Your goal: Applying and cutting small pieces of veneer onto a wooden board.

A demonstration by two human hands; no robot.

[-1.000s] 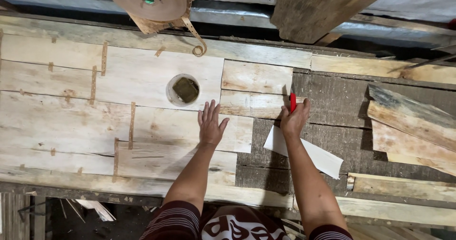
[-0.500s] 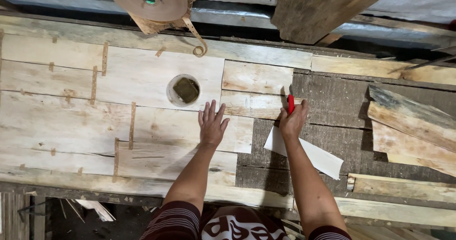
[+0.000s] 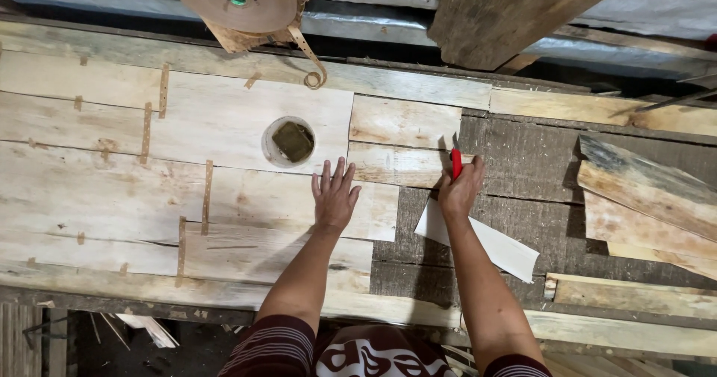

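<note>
Surface: a long workbench (image 3: 523,160) of dark, rough boards is seen from above, most of its left part covered by pale thin wood sheets (image 3: 112,190) laid edge to edge.
Joints: the sheets are held together by short strips of brown tape (image 3: 207,198) set across the seams.
Cup: a round white cup (image 3: 288,142) with a dark square block inside stands on the sheets, just beyond the left hand.
Tape roll: a large roll of brown paper tape (image 3: 233,0) is mounted at the far edge, its loose end curling down onto the bench.
Surroundings: a heavy wooden beam (image 3: 515,11) crosses the top; loose offcuts (image 3: 642,190) are stacked at the right; a dark floor with scraps shows below the near edge.
Left hand: the left hand (image 3: 334,195) is laid flat, fingers spread, pressing on the small sheet nearest the bench's bare part; nothing is gripped.
Right hand: the right hand (image 3: 461,187) is closed around a red-handled knife (image 3: 455,160), the blade pointing away at the right edge of the sheets.
White strip: a white strip (image 3: 500,246) lies on the dark boards, partly under the right wrist.
Change: against the earlier frames, the knife is found slightly farther up the edge; the left hand is unchanged in place.
</note>
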